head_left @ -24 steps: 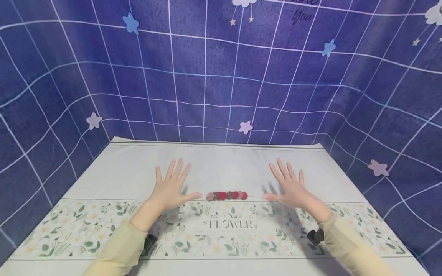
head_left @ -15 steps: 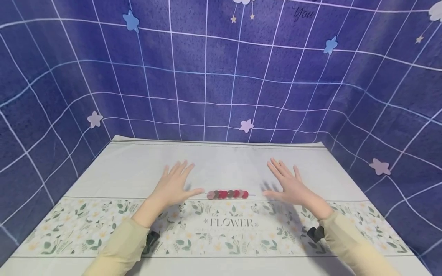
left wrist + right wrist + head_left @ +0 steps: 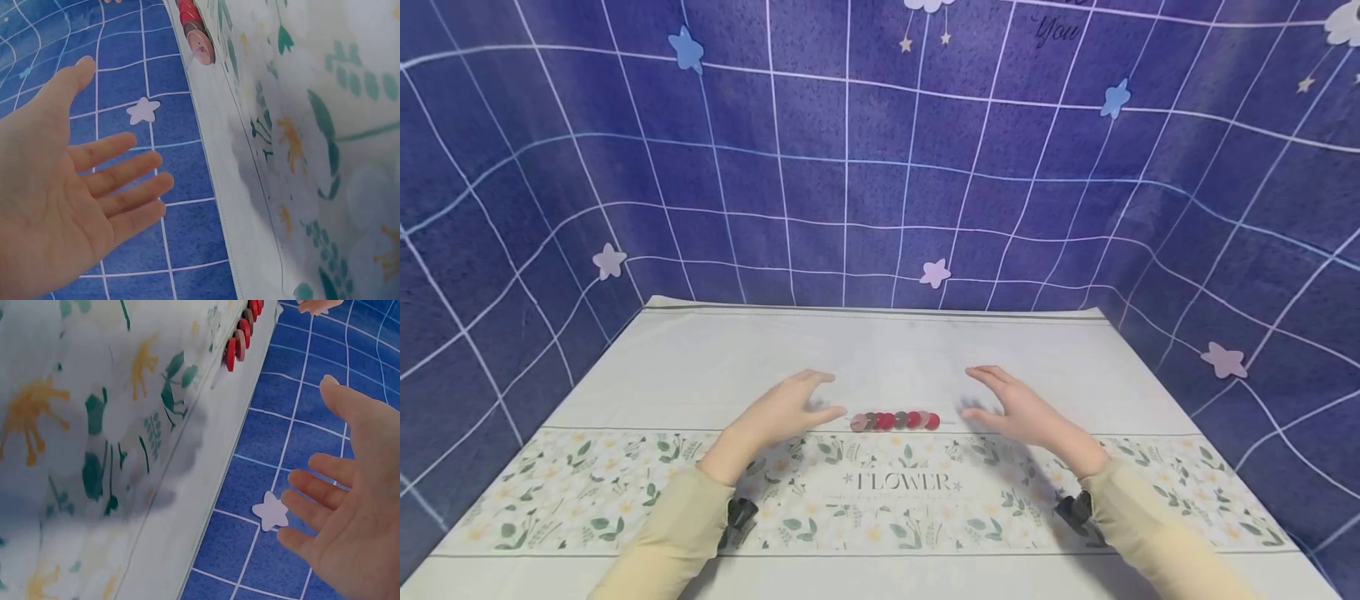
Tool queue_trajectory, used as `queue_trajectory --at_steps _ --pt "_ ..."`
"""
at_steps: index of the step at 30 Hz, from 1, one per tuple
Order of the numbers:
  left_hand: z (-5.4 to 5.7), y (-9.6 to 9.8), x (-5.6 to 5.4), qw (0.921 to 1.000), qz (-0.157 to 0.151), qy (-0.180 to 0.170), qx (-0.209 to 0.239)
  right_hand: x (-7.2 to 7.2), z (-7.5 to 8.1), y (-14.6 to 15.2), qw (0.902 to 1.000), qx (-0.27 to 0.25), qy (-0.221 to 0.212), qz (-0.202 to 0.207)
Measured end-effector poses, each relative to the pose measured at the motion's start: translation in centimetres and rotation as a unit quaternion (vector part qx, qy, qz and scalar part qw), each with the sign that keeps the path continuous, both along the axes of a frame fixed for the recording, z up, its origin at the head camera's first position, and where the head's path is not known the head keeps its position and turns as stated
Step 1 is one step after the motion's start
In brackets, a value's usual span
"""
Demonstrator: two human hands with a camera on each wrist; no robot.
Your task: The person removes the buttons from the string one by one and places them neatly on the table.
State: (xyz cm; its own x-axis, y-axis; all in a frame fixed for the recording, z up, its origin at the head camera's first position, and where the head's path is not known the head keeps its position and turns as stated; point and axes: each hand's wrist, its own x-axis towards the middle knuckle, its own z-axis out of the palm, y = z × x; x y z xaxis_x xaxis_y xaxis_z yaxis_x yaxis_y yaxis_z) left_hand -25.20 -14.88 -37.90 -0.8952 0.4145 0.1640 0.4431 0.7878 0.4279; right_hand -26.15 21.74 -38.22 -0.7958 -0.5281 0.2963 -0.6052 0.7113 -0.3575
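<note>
Flanking buttons (image 3: 889, 421), both hands (image 3: 792, 408) raised, fingers (image 3: 128, 174) relaxed

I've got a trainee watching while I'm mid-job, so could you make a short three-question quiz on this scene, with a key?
1. In the head view, how do the left hand and right hand stand to the buttons?
A) both left of them
B) one on either side
C) both right of them

2. True or false: the right hand is gripping the buttons.

3. Fill in the colour: the end button nearest the left hand is ____.

Key:
1. B, one on either side.
2. False; it is apart from them and holds nothing.
3. Pink.
</note>
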Motion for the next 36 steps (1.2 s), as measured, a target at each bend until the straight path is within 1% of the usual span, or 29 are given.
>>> queue_trajectory --at_steps 5,8,12,16,17,20,23,29,34,36 --pt "-0.3 0.1 -0.3 0.9998 -0.005 -0.020 0.001 -0.1 -0.5 -0.4 0.9996 -0.014 0.015 0.018" --pt "-0.5 0.2 -0.6 0.9996 -0.016 -0.024 0.002 -0.2 -0.7 -0.7 0.9995 -0.014 0.014 0.026" --pt "-0.9 0.2 -1.0 0.9991 -0.033 -0.024 0.005 -0.4 -1.0 -1.1 0.9995 -0.007 -0.005 0.029" --pt "-1.2 0.3 -1.2 0.9987 -0.038 -0.035 0.005 -0.4 -1.4 -1.5 0.9990 0.005 -0.020 0.039" --pt "-1.3 0.4 -1.3 0.9986 -0.042 -0.033 0.003 -0.4 -1.5 -1.6 0.9989 0.006 -0.021 0.042" --pt "-1.4 0.6 -1.5 0.9987 -0.041 -0.030 -0.001 -0.6 -1.8 -1.9 0.9986 0.011 -0.013 0.050" --pt "-1.4 1.0 -1.6 0.9988 -0.045 -0.020 -0.008 -0.7 -2.1 -2.1 0.9985 0.013 -0.009 0.053" --pt "-1.6 1.5 -1.7 0.9987 -0.041 -0.028 -0.011 -0.9 -2.4 -2.3 0.9978 0.018 -0.014 0.062" --pt "-1.7 1.7 -1.9 0.9982 -0.051 -0.031 -0.005 -1.2 -2.5 -2.5 0.9974 0.024 -0.011 0.067" --pt "-1.8 1.7 -2.0 0.9981 -0.048 -0.037 -0.005 -1.3 -2.4 -2.6 0.9974 0.025 -0.008 0.068"
